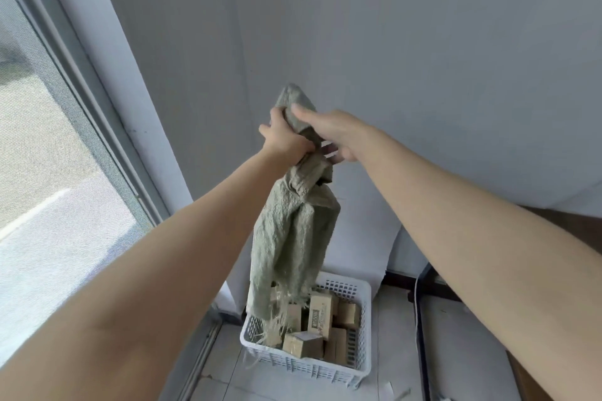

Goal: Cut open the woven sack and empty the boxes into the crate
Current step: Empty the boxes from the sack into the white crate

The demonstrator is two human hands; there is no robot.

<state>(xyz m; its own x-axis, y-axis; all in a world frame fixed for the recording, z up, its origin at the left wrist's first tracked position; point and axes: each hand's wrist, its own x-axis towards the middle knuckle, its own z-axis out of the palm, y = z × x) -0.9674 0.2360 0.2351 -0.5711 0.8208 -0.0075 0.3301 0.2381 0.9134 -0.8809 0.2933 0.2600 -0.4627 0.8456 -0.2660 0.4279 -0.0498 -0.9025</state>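
Observation:
A grey-green woven sack [293, 238] hangs limp and upside down from both hands, high above the floor. My left hand [286, 140] grips its bunched upper end. My right hand [329, 133] holds the same bunch from the right, fingers curled round the cloth. The sack's frayed, cut mouth dangles over the left part of a white plastic crate [329, 368] on the floor. Several brown cardboard boxes [321, 312] lie jumbled inside the crate.
The crate stands in a corner of grey walls, with a sliding window and its track on the left. A white cable [416, 299] runs down the floor to the right of the crate. A dark wooden surface [583, 228] shows at the far right.

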